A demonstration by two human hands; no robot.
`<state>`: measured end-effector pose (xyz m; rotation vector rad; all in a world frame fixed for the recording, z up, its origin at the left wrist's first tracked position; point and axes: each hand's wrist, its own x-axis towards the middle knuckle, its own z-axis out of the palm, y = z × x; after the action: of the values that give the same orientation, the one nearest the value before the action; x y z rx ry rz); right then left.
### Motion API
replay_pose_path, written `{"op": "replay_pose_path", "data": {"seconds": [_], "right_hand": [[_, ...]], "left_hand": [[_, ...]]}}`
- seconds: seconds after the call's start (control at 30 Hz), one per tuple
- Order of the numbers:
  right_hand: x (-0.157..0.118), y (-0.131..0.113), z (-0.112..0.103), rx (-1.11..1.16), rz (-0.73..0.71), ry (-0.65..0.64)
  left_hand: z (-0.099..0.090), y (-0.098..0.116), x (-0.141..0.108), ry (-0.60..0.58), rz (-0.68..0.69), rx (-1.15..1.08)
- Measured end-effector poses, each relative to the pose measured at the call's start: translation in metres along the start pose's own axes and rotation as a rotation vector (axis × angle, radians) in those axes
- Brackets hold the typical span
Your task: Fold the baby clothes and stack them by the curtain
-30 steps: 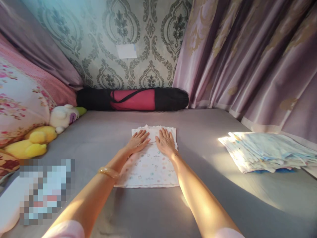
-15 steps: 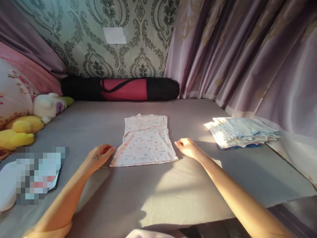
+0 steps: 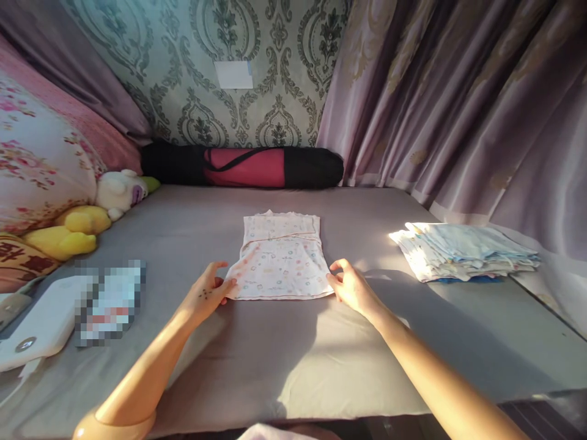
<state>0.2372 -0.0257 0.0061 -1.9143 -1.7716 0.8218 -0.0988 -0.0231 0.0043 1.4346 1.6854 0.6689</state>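
Observation:
A small white garment with a pale print (image 3: pixel 282 263) lies flat on the grey sheet, its upper part folded over and its wider hem toward me. My left hand (image 3: pixel 211 293) pinches the near left corner of the hem, thumb on top of the cloth. At the near right corner, my right hand (image 3: pixel 347 284) has its thumb and fingers closed on the hem edge. Off to the right sits a stack of folded light cloths (image 3: pixel 468 250).
A black and red roll bag (image 3: pixel 243 167) lies along the wall. At the left are a floral pillow (image 3: pixel 41 159), a white plush toy (image 3: pixel 120 192), a yellow plush toy (image 3: pixel 68 235), a white device with a cable (image 3: pixel 48 318) and a blurred flat item (image 3: pixel 114 302).
Both hands have moved in from beside the garment and taken hold of its near corners. The view has shifted a little to the left.

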Motion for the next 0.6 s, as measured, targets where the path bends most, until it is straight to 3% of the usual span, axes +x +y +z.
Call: {"op": "replay_pose_path", "data": {"seconds": [0.13, 0.3, 0.6], "right_hand": [[0.001, 0.012, -0.008, 0.031, -0.131, -0.116], [-0.002, 0.016, -0.026, 0.024, -0.084, -0.272], [-0.029, 0.019, -0.032, 0.024, -0.136, -0.366]], "left_hand": [[-0.001, -0.001, -0.004, -0.039, 0.054, 0.047], [-0.005, -0.004, -0.005, -0.083, 0.056, 0.164], [-0.015, 0.0, -0.024, -0.173, 0.002, 0.314]]}}
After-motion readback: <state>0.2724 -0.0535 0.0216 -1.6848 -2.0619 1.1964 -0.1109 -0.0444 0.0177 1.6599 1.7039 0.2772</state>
